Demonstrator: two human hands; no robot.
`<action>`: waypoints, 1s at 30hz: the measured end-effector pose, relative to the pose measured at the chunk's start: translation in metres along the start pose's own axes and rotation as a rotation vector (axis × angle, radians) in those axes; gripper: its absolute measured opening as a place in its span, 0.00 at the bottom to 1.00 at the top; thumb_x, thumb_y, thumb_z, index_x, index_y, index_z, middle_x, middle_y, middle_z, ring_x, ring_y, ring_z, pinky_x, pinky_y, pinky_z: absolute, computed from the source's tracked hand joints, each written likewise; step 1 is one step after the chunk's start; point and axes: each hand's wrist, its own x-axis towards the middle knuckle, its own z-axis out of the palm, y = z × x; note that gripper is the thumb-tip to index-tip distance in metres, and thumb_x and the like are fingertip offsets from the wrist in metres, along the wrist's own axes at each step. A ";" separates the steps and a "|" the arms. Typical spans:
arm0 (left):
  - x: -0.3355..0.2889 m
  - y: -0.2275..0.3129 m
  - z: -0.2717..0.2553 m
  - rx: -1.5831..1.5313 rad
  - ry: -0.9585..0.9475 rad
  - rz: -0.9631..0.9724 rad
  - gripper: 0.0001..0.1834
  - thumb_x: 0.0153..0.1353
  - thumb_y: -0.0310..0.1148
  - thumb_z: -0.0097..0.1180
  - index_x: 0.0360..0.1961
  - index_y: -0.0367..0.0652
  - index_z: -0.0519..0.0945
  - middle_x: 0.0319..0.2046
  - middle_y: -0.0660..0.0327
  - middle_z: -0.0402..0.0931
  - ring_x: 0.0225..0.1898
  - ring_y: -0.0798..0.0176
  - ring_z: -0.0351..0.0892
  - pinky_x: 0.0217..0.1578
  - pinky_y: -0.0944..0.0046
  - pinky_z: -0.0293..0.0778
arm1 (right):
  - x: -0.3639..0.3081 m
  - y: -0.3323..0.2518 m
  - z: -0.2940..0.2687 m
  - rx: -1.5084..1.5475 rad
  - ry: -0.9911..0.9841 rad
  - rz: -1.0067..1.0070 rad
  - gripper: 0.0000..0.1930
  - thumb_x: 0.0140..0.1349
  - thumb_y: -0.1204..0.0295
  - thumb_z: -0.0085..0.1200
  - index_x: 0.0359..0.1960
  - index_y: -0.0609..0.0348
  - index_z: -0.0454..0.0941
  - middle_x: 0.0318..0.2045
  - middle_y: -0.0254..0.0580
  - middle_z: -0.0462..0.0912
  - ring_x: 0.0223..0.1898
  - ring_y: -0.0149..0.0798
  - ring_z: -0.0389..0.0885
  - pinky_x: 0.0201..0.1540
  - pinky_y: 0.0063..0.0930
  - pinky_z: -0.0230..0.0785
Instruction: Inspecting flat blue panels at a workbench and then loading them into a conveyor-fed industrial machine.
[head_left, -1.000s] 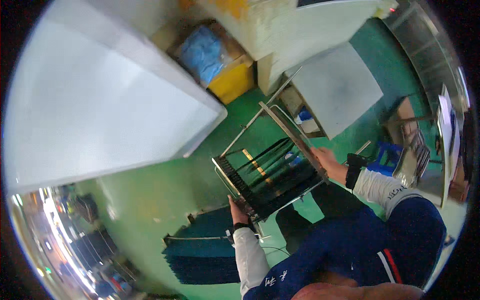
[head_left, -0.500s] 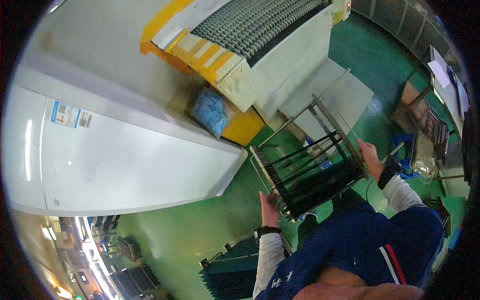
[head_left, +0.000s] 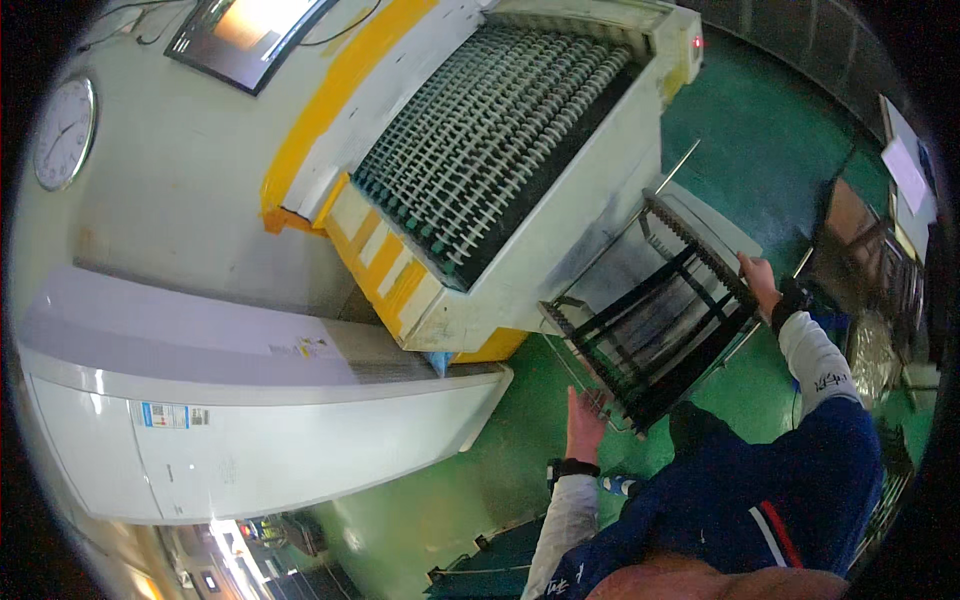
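Between my hands hangs a slotted rack [head_left: 700,242] with black toothed side rails, dark crossbars and thin metal rods. My left hand [head_left: 585,425] is closed on the metal frame at the rack's near left corner; its fingertips are partly hidden. At the right end, my right hand [head_left: 760,285] grips the frame by the toothed rail. The rack is tilted in view and held above the green floor, beside the pale side wall of a roller conveyor machine [head_left: 480,150]. Rows of ridged rollers fill the machine's open top.
A white cabinet-like unit [head_left: 300,440] lies to the left, with a yellow box [head_left: 492,346] by its far end. Dark slotted racks [head_left: 490,560] stand on the floor below. At the right are a table [head_left: 905,190] with papers and a foil-like bundle [head_left: 872,350].
The view has shifted, bringing a wall clock, a screen and more of the rollers into sight. Both hands and the rack have moved to the right in the picture, still held.
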 end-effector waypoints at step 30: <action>-0.007 -0.129 -0.115 0.105 0.424 0.206 0.17 0.57 0.46 0.58 0.35 0.41 0.80 0.25 0.67 0.74 0.17 0.68 0.70 0.15 0.68 0.65 | 0.125 -0.030 0.009 -0.426 -0.718 0.019 0.21 0.63 0.55 0.44 0.50 0.57 0.68 0.45 0.39 0.70 0.45 0.38 0.71 0.45 0.35 0.63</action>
